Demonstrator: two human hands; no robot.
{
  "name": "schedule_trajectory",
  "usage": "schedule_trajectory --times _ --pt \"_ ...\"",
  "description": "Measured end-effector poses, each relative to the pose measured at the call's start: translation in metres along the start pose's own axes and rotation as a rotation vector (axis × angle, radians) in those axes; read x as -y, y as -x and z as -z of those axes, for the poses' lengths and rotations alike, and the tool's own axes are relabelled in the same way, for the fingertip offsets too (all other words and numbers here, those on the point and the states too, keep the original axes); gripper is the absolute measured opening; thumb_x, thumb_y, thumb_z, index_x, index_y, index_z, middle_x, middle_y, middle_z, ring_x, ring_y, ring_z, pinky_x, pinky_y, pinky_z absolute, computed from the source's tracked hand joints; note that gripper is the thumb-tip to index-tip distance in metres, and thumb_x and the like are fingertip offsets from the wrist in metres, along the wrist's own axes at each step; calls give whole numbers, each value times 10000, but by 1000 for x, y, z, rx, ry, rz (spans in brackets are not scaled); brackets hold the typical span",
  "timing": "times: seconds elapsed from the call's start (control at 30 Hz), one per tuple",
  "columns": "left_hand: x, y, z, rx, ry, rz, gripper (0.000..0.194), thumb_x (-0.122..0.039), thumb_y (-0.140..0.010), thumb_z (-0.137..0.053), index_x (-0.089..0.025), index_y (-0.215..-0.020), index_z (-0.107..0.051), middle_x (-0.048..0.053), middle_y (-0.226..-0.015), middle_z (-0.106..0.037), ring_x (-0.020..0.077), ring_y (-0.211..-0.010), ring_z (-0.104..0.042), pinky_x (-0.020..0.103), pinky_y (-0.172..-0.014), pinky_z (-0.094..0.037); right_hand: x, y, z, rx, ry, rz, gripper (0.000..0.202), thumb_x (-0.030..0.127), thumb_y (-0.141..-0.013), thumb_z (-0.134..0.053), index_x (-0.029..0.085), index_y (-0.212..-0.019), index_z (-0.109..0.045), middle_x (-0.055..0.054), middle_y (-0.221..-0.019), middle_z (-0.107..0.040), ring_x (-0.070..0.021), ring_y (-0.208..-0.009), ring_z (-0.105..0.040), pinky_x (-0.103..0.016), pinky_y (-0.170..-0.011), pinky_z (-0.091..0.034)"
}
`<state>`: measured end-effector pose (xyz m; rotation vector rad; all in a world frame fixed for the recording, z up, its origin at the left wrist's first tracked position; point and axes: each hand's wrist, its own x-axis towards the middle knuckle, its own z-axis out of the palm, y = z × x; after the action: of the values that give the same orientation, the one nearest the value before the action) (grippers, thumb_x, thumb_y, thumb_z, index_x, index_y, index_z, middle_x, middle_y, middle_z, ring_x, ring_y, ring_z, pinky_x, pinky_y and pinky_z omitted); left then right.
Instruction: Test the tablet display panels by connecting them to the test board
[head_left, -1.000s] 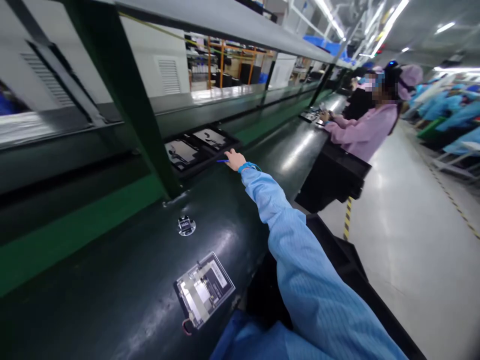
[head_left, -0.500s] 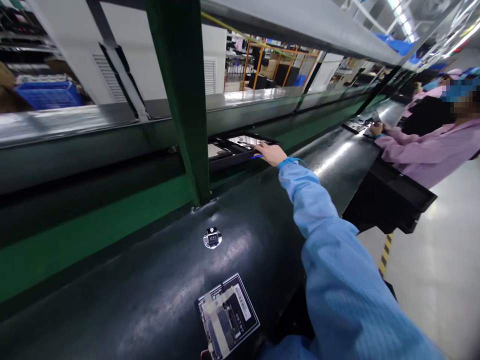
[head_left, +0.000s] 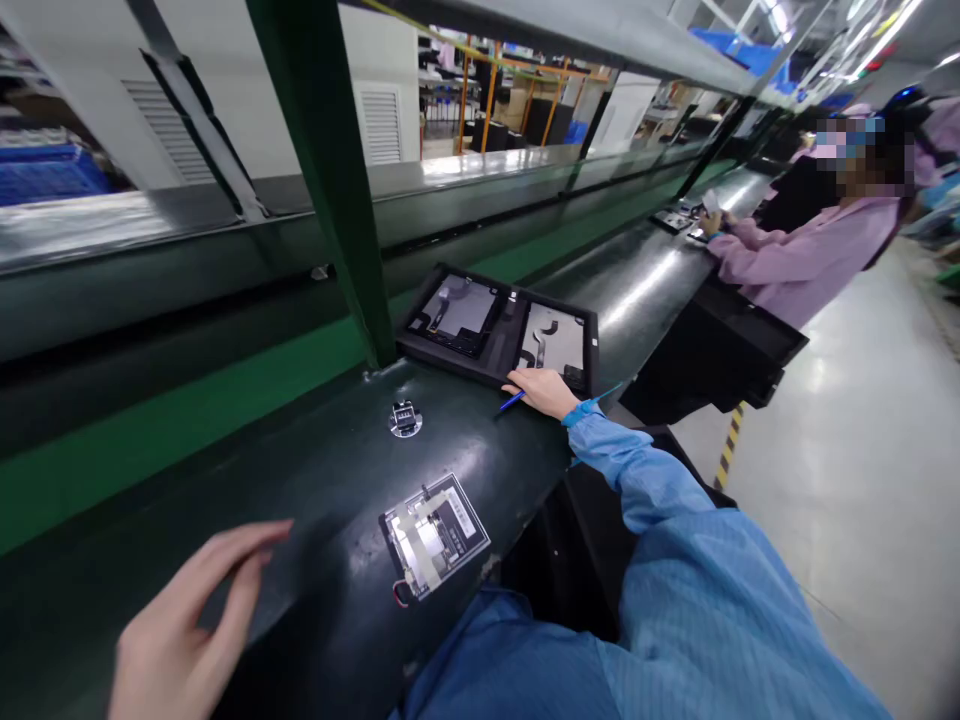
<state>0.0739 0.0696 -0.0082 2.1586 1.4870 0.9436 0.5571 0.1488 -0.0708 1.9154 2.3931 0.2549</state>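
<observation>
My right hand, in a blue sleeve, grips the near edge of a black tray. A blue pen-like tool pokes out from under its fingers. Two tablet-like panels lie in the tray: a left panel and a right panel, both with dark ribbon cables. At lower left, my left hand hovers over the bench, open, thumb and forefinger apart with nothing between them. Between the hands, an opened device with circuit board, battery and tape strips lies flat on the bench.
A small black block sits on a round metal disc in the dark bench. A green post stands behind the tray's left end. Further right, a co-worker in a pink sleeve handles parts beside black bins.
The tray has come off the far ledge toward me onto the bench, drawn by my right hand. My left hand has entered at lower left. The view has shifted.
</observation>
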Motion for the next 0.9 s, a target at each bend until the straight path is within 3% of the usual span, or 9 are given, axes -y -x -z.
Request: schedule_trajectory --times 0.1,0.2,0.3,0.37,0.47,0.53,0.67,0.8,0.9 --pt "-40 -65 -28 166 127 -147 424 -387 -873 -479 -521 -1238 -649 -64 -1140 -740 273 -1037 -717 474 -960 -577 18 27 -1 -22 -21 -37 351 390 -1064 -392 156 -981 -639 -111 -926 -722 -198 -836 -660 -290 -643 -331" --pt "-71 -134 -76 284 36 -301 490 -262 -916 -366 -180 -1325 -621 103 -1287 -692 249 -1207 -641 396 -1106 -470 27 55 2 -33 -34 -65 348 399 -1059 -403 163 -959 -639 -103 -896 -720 -200 -804 -659 -297 -636 -333" --pt "-86 -186 -130 490 -118 -232 512 -145 -932 -351 -112 -1409 -532 115 -1448 -596 202 -1329 -558 303 -1158 -375 34 85 4 -39 -47 -73 354 413 -1052 -424 168 -922 -643 -90 -843 -713 -194 -758 -653 -299 -643 -343" --pt "-90 -207 -162 556 -165 -188 448 -121 -941 -403 -128 -1350 -585 129 -1427 -609 225 -1337 -552 312 -1142 -384 39 103 5 -44 -60 -66 357 419 -1049 -431 172 -906 -646 -81 -824 -708 -187 -742 -648 -298 -654 -353" --pt "-94 -219 -196 613 -232 -100 270 -208 -965 -547 -133 -1198 -660 148 -1273 -680 273 -1223 -625 439 -1073 -461 45 122 6 -58 -86 -54 375 431 -1053 -411 182 -904 -648 -74 -824 -705 -180 -747 -644 -297 -662 -358" --pt "-97 -220 -209 628 -256 -49 272 -320 -963 -613 -130 -1151 -666 136 -1226 -683 274 -1174 -637 501 -1039 -481 48 131 5 -67 -105 -47 402 442 -1059 -384 184 -897 -647 -70 -815 -701 -179 -747 -642 -300 -657 -354" --pt "-99 -216 -215 655 -224 42 308 -426 -958 -612 -141 -1051 -683 119 -1132 -701 258 -1105 -657 469 -995 -500 48 145 6 -73 -141 -28 447 454 -1065 -341 187 -876 -644 -61 -779 -691 -177 -714 -633 -312 -637 -342" --pt "-98 -215 -217 703 -118 148 306 -429 -967 -584 -150 -889 -683 72 -908 -726 217 -911 -696 408 -892 -537 48 153 8 -104 -234 -33 462 465 -1060 -337 193 -845 -644 -63 -743 -676 -176 -675 -612 -315 -623 -341" --pt "-98 -217 -222 675 -30 212 299 -417 -960 -594 -142 -886 -684 58 -864 -719 207 -858 -694 397 -847 -550 49 154 10 -100 -255 -49 463 467 -1055 -344 191 -846 -652 -72 -751 -680 -180 -681 -611 -316 -633 -351"
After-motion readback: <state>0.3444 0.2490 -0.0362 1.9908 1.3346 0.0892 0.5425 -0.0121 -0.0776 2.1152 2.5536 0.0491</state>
